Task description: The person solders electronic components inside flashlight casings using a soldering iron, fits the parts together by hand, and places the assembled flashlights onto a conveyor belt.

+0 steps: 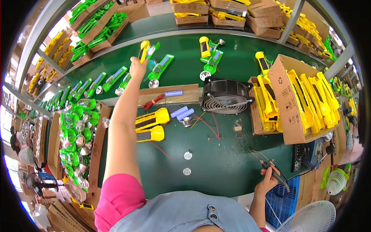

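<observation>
My left hand (137, 68) reaches far forward over the green belt, its fingers closed on the near end of a yellow lamp housing (144, 50) with a dark panel. A green part beside that housing is blurred. Near the right front of the bench, my right hand (266, 182) grips a soldering iron (281, 178), its tip toward the upper left. Two yellow housings (151, 133) lie on the bench beside my left forearm. Right of them are blue cylindrical battery cells (182, 113), a small round reflector (186, 121) and thin red wires (213, 129).
Green lamp bodies (160, 68) line the belt. A black fan with a wire guard (224, 96) stands mid-bench. Cardboard boxes hold yellow housings (315, 100) at right and green reflector parts (79, 139) at left. Two white round stickers (187, 171) lie near me. A blue basket (284, 201) stands lower right.
</observation>
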Available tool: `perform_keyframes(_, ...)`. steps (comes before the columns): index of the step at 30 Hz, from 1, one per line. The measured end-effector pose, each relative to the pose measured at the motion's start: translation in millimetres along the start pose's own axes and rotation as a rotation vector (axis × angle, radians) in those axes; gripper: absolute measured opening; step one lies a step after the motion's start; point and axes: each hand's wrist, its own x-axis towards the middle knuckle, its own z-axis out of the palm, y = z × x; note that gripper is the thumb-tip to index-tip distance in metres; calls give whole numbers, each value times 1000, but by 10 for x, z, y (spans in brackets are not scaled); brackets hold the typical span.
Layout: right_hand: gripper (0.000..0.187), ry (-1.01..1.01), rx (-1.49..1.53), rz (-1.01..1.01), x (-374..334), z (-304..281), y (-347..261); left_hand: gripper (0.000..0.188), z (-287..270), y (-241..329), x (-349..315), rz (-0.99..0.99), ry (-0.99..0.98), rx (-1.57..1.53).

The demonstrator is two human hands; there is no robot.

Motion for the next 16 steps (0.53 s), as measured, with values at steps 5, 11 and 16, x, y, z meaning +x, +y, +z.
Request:
perform_keyframes(5,15,-12,-18,-12,12,-3,53,54,269,-308,478,135,-212,449)
perform_keyframes(11,15,32,-62,-8,-14,-119,59,48,215,-710,534,49,-427,488)
perform_keyframes(16,17,108,-67,-32,-22,-248,-80,70,133,-658,390,182,-291,400)
